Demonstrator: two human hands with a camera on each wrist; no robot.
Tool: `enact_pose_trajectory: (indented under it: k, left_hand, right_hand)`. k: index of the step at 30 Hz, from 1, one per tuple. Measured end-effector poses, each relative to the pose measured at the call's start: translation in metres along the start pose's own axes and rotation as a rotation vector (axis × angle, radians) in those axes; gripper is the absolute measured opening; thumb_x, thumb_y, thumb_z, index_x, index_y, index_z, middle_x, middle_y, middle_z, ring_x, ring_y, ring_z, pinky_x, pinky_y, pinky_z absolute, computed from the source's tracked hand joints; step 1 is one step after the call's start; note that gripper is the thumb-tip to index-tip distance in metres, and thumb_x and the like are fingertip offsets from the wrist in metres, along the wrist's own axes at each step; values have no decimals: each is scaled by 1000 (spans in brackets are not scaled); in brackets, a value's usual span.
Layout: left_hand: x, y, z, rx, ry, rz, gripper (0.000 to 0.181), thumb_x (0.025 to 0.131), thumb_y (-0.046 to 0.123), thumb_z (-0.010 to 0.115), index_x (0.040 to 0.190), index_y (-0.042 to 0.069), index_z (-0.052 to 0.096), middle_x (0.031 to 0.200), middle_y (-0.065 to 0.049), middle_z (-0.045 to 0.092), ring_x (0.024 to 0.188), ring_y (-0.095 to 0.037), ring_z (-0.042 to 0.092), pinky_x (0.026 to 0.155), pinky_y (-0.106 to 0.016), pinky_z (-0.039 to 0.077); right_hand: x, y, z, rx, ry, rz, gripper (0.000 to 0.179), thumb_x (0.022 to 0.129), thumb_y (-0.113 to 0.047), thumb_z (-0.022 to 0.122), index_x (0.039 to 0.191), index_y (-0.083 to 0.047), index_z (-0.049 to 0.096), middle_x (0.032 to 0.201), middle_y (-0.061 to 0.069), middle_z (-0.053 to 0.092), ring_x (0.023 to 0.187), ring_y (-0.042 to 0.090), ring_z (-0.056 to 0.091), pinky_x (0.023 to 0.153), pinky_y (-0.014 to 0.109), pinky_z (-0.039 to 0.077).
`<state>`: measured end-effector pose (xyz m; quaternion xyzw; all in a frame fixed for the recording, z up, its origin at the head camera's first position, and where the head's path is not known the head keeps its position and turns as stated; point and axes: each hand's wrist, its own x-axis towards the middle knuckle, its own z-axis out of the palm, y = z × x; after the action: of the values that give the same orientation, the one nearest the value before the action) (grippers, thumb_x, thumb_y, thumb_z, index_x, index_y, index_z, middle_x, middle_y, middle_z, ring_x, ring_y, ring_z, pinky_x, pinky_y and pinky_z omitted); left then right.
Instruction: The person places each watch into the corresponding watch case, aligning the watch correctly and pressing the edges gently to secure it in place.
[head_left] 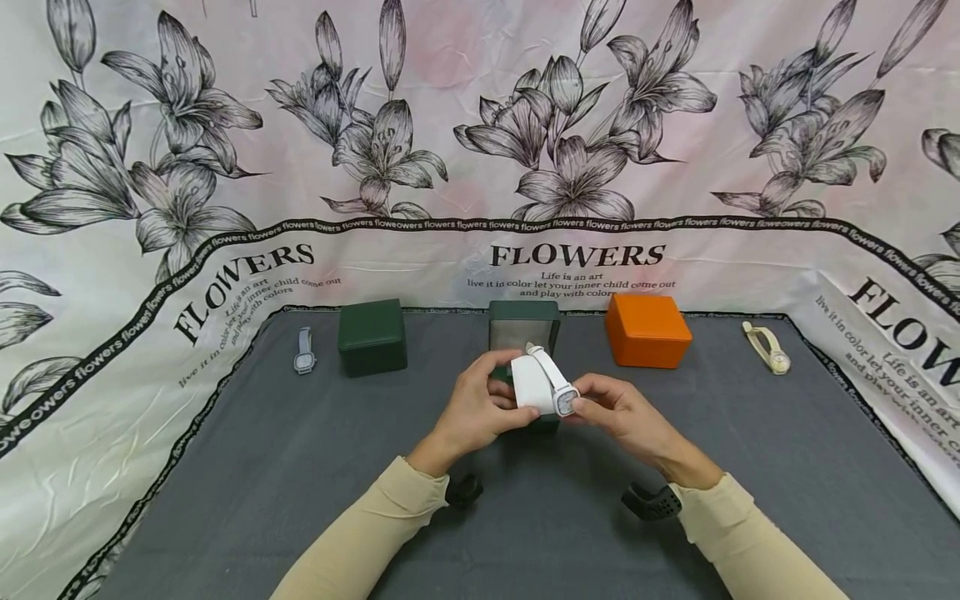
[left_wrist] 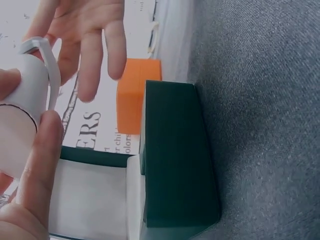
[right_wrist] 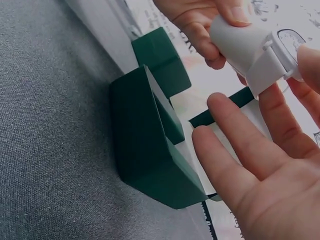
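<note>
My left hand (head_left: 472, 407) grips a white watch pillow (head_left: 529, 385) between thumb and fingers. A white wristwatch (head_left: 566, 401) with a pale dial sits over the pillow's right end, its strap partly off it. Its case is pinched between the thumb and forefinger of my right hand (head_left: 633, 423); in the right wrist view that hand's other fingers (right_wrist: 240, 130) are spread. Below and behind the hands stands an open green watch box (head_left: 522, 312), its lid raised and lined in pale cloth. Both hands hide much of the box in the head view.
On the grey cloth (head_left: 300, 483), a closed green box (head_left: 372, 337) stands left of the open one and an orange box (head_left: 648, 332) right of it. A light blue watch (head_left: 304, 352) lies far left, a cream watch (head_left: 768, 348) far right. A flower-printed sheet (head_left: 420, 271) hangs behind.
</note>
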<state>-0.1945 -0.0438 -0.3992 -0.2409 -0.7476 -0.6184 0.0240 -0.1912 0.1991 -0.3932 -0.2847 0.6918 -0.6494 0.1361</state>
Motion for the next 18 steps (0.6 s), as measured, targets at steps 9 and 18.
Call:
enact_pose_trajectory:
  k: [9,18]
  left_hand:
    - [0,-3,-3,9,-19,-42,73,74,4,82,137,13,46,124,-8,50,78,-16,67,68,-28,57]
    - [1,3,-7,-55,-110,-108,74,75,0,79,139,17,46,132,-10,48,85,-23,66,73,-29,56]
  right_hand:
    - [0,3,3,-114,60,15,16,97,-11,56,106,1,63,102,11,59,94,34,55,86,40,51]
    - [-2,-7,-1,-253,26,-126,14,92,-1,62,104,-5,69,100,12,64,87,23,60,79,29,53]
